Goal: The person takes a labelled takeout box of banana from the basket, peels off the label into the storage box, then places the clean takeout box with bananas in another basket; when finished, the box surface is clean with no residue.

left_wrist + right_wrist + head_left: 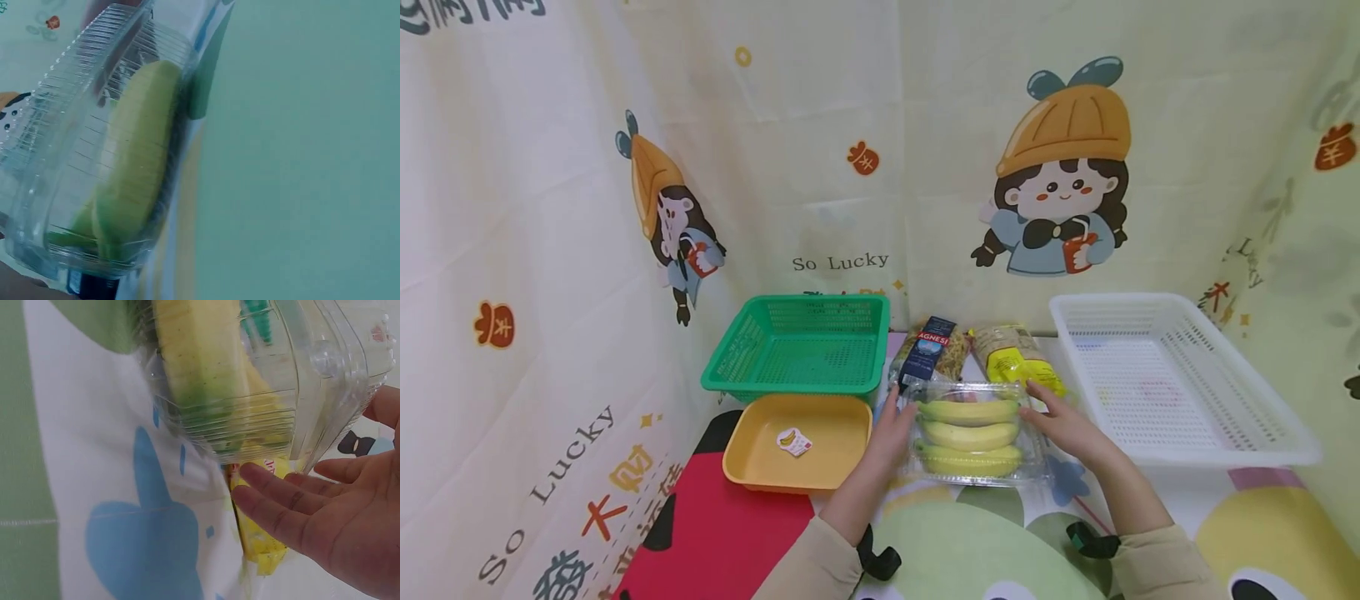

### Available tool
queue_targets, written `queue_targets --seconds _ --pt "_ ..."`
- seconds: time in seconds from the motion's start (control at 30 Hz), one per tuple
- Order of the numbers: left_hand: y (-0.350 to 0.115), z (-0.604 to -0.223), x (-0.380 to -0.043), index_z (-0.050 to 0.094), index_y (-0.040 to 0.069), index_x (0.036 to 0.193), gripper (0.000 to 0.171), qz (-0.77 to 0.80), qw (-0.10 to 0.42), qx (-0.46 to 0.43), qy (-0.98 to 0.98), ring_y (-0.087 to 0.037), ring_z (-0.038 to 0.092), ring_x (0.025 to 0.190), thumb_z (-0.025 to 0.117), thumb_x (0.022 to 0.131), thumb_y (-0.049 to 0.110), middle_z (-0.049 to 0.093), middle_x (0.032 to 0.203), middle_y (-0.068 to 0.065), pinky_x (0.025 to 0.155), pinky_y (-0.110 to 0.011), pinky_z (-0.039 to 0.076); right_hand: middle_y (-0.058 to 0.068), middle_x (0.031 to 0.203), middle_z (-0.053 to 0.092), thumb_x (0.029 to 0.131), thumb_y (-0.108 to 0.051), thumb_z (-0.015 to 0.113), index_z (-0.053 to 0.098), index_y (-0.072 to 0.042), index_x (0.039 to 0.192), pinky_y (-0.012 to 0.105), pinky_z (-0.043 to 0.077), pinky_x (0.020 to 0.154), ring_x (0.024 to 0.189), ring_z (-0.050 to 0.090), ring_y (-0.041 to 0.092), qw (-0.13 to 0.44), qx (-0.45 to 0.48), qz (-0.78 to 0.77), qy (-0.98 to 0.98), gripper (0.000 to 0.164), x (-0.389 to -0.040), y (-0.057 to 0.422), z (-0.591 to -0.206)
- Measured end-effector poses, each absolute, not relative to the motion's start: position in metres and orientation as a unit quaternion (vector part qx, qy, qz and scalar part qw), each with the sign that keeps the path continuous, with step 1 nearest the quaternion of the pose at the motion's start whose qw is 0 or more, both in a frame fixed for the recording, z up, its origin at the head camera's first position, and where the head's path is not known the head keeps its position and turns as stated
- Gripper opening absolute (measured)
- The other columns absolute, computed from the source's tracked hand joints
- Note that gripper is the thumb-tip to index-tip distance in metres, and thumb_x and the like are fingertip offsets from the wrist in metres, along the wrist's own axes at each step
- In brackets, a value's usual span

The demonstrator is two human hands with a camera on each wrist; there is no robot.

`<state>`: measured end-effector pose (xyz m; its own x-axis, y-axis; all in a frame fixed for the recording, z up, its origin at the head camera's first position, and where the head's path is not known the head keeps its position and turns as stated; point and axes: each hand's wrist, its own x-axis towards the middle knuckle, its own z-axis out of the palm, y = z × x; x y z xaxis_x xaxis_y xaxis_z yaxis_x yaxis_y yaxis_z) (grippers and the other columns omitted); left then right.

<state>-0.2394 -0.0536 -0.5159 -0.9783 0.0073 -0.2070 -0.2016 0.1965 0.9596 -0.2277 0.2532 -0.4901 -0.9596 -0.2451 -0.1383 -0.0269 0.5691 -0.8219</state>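
A clear plastic clamshell box [1037, 467] stands on the table between the two hands. Three bananas [970, 437] lie side by side inside it; the right wrist view shows them through the ribbed wall. At the box's left side is the left hand [891, 433], fingers extended along the wall and thumb near the lid's edge. The right hand [1067, 425] is at the opposite side. Its fingers [275, 509] are spread and nearly straight against the lower wall, with the thumb up by the rim. Only a dark edge of the left hand [28, 284] shows in the left wrist view.
Behind the box lie an AGNESI pasta bag [932, 346] and a yellow-labelled bag [1018, 360]. To the left are a green basket [797, 387] and a yellow tray [745, 467] holding a banana-picture card [793, 442]. A white basket [1217, 454] stands right, beside the cloth wall [820, 208].
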Motion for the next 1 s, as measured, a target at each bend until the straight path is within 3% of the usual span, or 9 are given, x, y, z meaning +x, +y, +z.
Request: queue_targets --seconds 0.23,0.53,0.87,1.0 --pt "-0.052 -0.524 -0.239 0.016 0.020 0.160 0.070 0.658 0.105 -0.063 0.743 -0.039 0.020 0.150 0.046 0.102 0.043 0.019 0.165 -0.013 0.120 -0.060 0.020 0.030 0.159 0.021 0.102 -0.043 0.050 0.016 0.000 0.157 0.065 0.033 0.110 0.144 0.020 0.053 0.123 -0.072 -0.459 0.877 0.078 -0.228 0.252 -0.494" --pt "-0.051 -0.526 -0.239 0.019 0.021 0.160 0.069 0.649 0.109 -0.072 0.749 -0.040 0.020 0.150 0.046 0.101 0.046 0.022 0.164 -0.014 0.119 -0.062 0.020 0.025 0.163 0.013 0.101 -0.047 0.050 0.012 -0.008 0.159 0.057 0.052 0.095 0.146 0.020 0.051 0.169 -0.044 -0.502 0.847 0.080 -0.228 0.253 -0.499" --pt "-0.051 -0.522 -0.240 0.019 0.024 0.160 0.072 0.663 0.117 -0.077 0.735 -0.040 0.022 0.150 0.050 0.099 0.048 0.021 0.165 -0.012 0.119 -0.061 0.020 0.027 0.162 0.013 0.101 -0.045 0.050 0.015 -0.007 0.159 0.052 0.056 0.089 0.143 0.025 0.052 0.177 -0.023 -0.496 0.850 0.077 -0.228 0.250 -0.495" --pt "-0.052 -0.514 -0.240 0.018 0.024 0.160 0.077 0.665 0.119 -0.073 0.734 -0.040 0.022 0.150 0.054 0.096 0.050 0.021 0.165 -0.013 0.118 -0.062 0.020 0.028 0.161 0.015 0.102 -0.046 0.048 0.014 -0.006 0.159 0.050 0.056 0.089 0.140 0.033 0.050 0.179 -0.025 -0.492 0.851 0.078 -0.226 0.250 -0.487"
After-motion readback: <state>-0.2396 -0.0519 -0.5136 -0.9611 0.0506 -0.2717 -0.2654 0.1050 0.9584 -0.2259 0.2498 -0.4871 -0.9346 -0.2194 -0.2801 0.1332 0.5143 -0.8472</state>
